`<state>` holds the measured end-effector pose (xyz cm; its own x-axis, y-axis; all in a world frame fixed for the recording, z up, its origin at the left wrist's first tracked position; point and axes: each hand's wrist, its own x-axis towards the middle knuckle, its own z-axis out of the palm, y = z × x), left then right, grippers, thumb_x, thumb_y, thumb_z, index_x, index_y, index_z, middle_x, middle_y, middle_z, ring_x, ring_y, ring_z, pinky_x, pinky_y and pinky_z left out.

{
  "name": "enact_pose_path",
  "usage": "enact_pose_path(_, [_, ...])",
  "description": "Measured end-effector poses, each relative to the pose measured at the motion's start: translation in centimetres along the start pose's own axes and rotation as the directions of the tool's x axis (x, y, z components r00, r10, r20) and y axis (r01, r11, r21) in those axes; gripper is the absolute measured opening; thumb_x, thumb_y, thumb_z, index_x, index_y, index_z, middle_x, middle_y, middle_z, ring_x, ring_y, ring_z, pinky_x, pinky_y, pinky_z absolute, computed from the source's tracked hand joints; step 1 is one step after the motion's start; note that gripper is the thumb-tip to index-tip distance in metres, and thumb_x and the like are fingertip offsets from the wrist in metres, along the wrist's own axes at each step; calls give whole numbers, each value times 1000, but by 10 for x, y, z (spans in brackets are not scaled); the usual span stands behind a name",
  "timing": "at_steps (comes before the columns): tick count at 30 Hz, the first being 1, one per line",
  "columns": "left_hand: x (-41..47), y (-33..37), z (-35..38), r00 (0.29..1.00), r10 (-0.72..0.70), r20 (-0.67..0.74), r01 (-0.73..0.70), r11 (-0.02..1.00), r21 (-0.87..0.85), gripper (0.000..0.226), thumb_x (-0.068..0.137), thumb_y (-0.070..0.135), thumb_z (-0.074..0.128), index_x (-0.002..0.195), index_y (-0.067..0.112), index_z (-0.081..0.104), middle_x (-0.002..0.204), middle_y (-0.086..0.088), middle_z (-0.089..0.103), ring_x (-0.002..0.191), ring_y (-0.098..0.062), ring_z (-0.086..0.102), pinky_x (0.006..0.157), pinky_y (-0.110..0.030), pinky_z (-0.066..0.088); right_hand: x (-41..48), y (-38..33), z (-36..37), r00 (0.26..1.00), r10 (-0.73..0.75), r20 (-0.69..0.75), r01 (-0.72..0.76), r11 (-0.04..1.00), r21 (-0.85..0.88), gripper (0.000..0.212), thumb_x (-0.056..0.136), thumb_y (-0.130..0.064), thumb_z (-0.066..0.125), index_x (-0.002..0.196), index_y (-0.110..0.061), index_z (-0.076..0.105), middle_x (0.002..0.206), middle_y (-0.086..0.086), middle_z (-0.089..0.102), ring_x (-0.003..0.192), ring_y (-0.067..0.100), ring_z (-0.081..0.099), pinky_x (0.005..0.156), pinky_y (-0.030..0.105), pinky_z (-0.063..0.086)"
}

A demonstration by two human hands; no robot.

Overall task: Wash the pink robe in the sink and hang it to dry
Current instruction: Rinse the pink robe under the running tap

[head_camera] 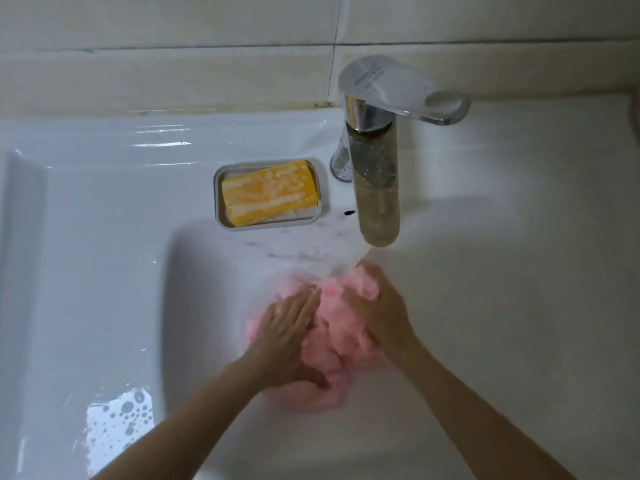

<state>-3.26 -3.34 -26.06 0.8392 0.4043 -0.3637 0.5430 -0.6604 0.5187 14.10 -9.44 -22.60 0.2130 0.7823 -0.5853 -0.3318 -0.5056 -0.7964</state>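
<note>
The pink robe (334, 336) lies bunched up and wet in the white sink (207, 306). Water runs from the chrome faucet (377, 188) onto its far end. My left hand (287, 327) presses on the robe's left side with straight fingers. My right hand (375, 311) grips a bunch of the fabric on the right side, fingers curled into it, just under the stream. Both hands are motion-blurred.
A yellow soap bar (270, 192) streaked with suds sits in a grey dish (221, 202) on the ledge left of the faucet. Soap bubbles (121, 420) lie on the left rim. A tiled wall (173, 46) rises behind the sink.
</note>
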Motion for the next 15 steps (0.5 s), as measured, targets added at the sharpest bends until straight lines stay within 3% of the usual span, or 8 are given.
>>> enact_pose_path(1, [0, 5, 6, 996, -53, -67, 45, 991, -127, 104, 67, 66, 67, 146, 18, 21, 154, -10, 24, 141, -24, 24, 115, -42, 22, -7, 15, 8, 987, -61, 150, 64, 998, -18, 44, 64, -53, 77, 101, -42, 56, 93, -9, 55, 76, 5, 61, 54, 17, 49])
enact_pose_path(2, [4, 11, 10, 981, -164, -106, 128, 951, -282, 93, 70, 38, 79, 143, 19, 25, 150, -13, 30, 136, -23, 27, 113, -38, 25, -10, 29, 17, 983, -113, 142, 153, 938, -312, 43, 66, -65, 68, 102, -45, 55, 100, -12, 56, 83, -1, 58, 60, 10, 46])
enact_pose_path(3, [9, 19, 10, 952, -297, -72, 243, 880, -408, 91, 69, 18, 82, 142, 18, 28, 147, -13, 33, 134, -23, 28, 112, -35, 24, -11, 46, 23, 979, -202, -15, 139, 728, -671, 43, 73, -67, 53, 110, -43, 54, 107, -15, 57, 93, 0, 57, 74, 15, 45])
enact_pose_path(4, [16, 22, 11, 928, -368, -62, 305, 843, -444, 85, 69, 13, 81, 140, 15, 35, 143, -12, 36, 132, -25, 31, 111, -34, 23, -6, 61, 25, 939, -313, -142, 47, 526, -849, 43, 79, -58, 43, 114, -36, 55, 108, -12, 59, 97, 6, 59, 80, 20, 43])
enact_pose_path(5, [22, 23, 13, 916, -386, -109, 315, 860, -402, 72, 73, 19, 79, 135, 14, 43, 137, -10, 42, 128, -26, 37, 110, -34, 25, -2, 65, 27, 879, -416, -231, -36, 426, -904, 40, 81, -47, 40, 111, -29, 58, 103, -7, 62, 94, 12, 62, 80, 22, 43])
enact_pose_path(8, [29, 21, 22, 906, -340, -250, 247, 907, -341, 49, 79, 34, 66, 120, 9, 57, 118, -13, 56, 111, -31, 51, 100, -38, 38, 18, 62, 25, 784, -586, -205, -76, 237, -969, 27, 74, -30, 40, 86, -21, 63, 80, -3, 63, 71, 17, 65, 73, 25, 39])
enact_pose_path(12, [34, 12, 24, 950, -174, -259, 135, 977, -164, 60, 76, 56, 48, 112, 10, 62, 106, -10, 57, 100, -28, 50, 88, -39, 46, 43, 40, 19, 781, -542, -310, -125, 351, -928, 32, 72, -26, 40, 60, -11, 66, 61, 7, 65, 51, 23, 63, 50, 26, 48])
enact_pose_path(15, [21, 4, 14, 986, -67, -151, 63, 997, -33, 83, 70, 79, 44, 127, 18, 50, 125, -1, 50, 111, -20, 44, 97, -40, 38, 44, 22, 17, 757, -378, -533, -181, 663, -727, 31, 78, -18, 41, 77, -3, 68, 78, 16, 68, 70, 33, 65, 61, 34, 48])
